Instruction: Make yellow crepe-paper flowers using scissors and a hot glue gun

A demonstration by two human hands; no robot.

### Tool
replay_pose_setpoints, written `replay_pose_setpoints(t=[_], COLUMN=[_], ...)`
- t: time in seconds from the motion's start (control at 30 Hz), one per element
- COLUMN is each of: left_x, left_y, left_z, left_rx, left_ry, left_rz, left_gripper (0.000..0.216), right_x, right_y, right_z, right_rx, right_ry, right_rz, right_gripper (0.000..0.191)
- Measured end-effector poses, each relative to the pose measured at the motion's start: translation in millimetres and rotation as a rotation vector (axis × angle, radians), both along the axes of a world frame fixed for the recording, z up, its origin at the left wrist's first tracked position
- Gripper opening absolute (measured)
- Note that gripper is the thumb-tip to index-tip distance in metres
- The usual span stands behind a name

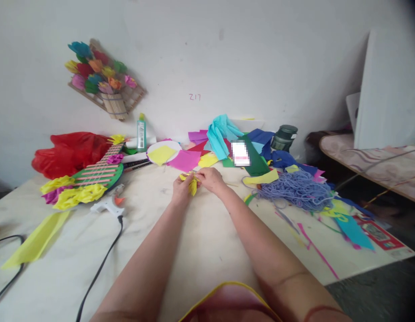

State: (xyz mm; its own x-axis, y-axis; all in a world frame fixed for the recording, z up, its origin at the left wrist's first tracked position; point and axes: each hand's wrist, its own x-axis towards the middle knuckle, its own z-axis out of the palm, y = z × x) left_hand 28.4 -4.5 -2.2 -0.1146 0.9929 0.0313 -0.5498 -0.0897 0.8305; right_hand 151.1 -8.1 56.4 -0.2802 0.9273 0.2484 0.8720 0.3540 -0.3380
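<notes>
Yellow paper point(193, 187), bunched, between both hands point(181, 189) point(211, 180)

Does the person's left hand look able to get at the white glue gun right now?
Probably yes: bare tabletop lies between the left hand and the glue gun, though that hand holds yellow paper it would likely have to release first.

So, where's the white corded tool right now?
In the head view, the white tool lies on the table, near the yellow ruffles, left of the left hand.
</notes>
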Motion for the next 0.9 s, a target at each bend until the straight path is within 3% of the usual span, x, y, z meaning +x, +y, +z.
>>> replay_pose_setpoints(t=[0.4, 0.63, 0.9], left_x=[-1.3, -12.1, -6.9], left_y=[-2.7, -1.2, -6.4], left_z=[3.1, 1.2, 6.2], left_rx=[0.01, 0.001, 0.048], left_ry=[-0.007, 0.018, 0.055], left_rz=[-0.032, -0.212, -0.208], left_gripper=[0.047, 0.038, 0.038], right_x=[0.4, 5.7, 9.4], right_y=[-6.7, -4.5, -0.8], right_z=[7.1, 7.2, 2.2], right_rx=[0.072, 0.093, 0.145], right_ry=[-0.156, -0.192, -0.285], right_rz=[0.048, 0.067, 0.081], right_gripper=[0.032, 0.033, 0.035])
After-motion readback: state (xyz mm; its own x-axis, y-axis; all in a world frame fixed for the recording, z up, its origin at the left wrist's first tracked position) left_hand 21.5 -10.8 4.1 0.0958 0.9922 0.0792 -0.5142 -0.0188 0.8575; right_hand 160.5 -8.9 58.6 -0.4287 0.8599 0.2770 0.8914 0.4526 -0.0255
